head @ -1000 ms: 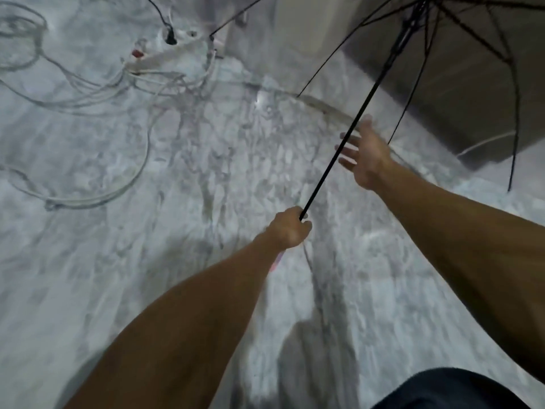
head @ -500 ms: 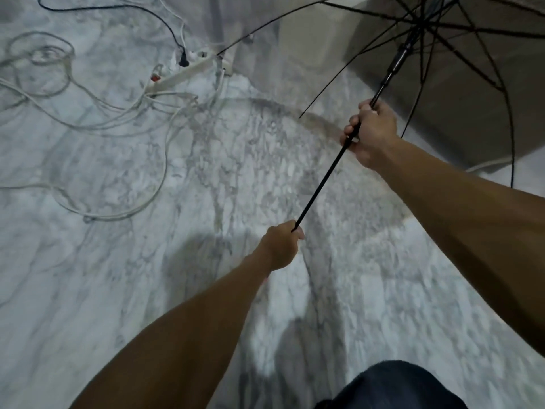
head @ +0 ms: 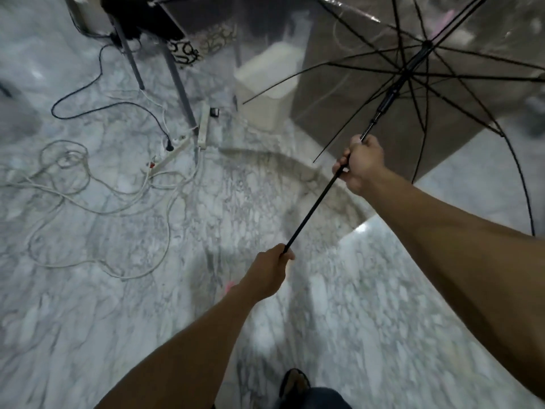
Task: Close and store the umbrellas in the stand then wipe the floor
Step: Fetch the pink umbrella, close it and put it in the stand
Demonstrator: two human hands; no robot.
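Note:
An open umbrella (head: pixel 312 206) with a clear canopy, black ribs and a thin black shaft fills the upper right, tilted away from me. My left hand (head: pixel 269 276) is closed around the lower end of the shaft; a bit of pink shows just below the wrist. My right hand (head: pixel 361 162) grips the shaft higher up, just under the black runner (head: pixel 387 100). The canopy is still spread, its ribs fanning out from the hub. No umbrella stand is visible.
White and black cables (head: pixel 97 184) and a power strip (head: pixel 172 153) lie on the marble floor (head: pixel 147 320) at left. Grey metal legs (head: pixel 180 81) stand at the back. A white box (head: pixel 267 84) and a brown panel (head: pixel 339 93) sit behind the canopy. My foot (head: pixel 295 382) is below.
My right hand went from open beside the shaft to gripping it, and stays closed on it under the runner. The view has tilted up, showing more canopy and the metal legs.

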